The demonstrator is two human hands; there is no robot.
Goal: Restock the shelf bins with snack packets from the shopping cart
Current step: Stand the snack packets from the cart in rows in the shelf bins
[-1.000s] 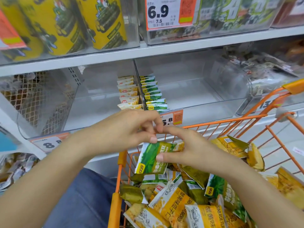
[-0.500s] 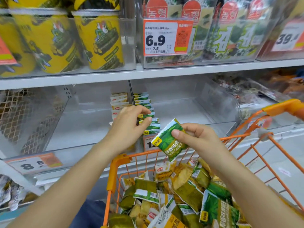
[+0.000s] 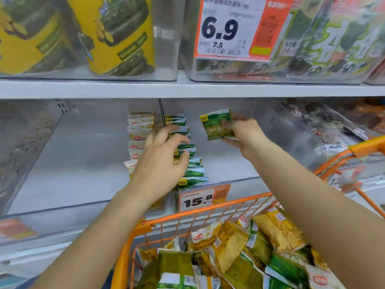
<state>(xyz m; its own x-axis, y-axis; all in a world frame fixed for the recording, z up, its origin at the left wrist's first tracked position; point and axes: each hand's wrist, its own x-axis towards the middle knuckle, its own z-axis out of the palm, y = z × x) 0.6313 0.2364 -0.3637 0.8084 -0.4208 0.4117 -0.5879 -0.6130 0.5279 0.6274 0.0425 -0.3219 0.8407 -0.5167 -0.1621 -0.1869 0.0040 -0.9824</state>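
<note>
My right hand (image 3: 241, 134) pinches a green snack packet (image 3: 216, 124) and holds it up inside the clear shelf bin (image 3: 239, 167), to the right of a standing row of green packets (image 3: 191, 163). My left hand (image 3: 164, 157) reaches over that row, its spread fingers touching the packets' tops. A row of white and yellow packets (image 3: 139, 134) stands on the other side of the bin divider (image 3: 162, 111). Below, the orange shopping cart (image 3: 208, 207) holds several green and yellow packets (image 3: 229, 257).
The upper shelf (image 3: 187, 88) carries yellow canisters (image 3: 116, 36) and seaweed packs behind a 6.9 price tag (image 3: 231, 28). A 15.8 tag (image 3: 200, 199) hangs on the bin front. More bins with goods sit at the far right (image 3: 333, 126) and left (image 3: 25, 138).
Both hands rose from the cart to the shelf bin. The right hand carried the green packet up and into the bin; the left hand moved onto the green row.
</note>
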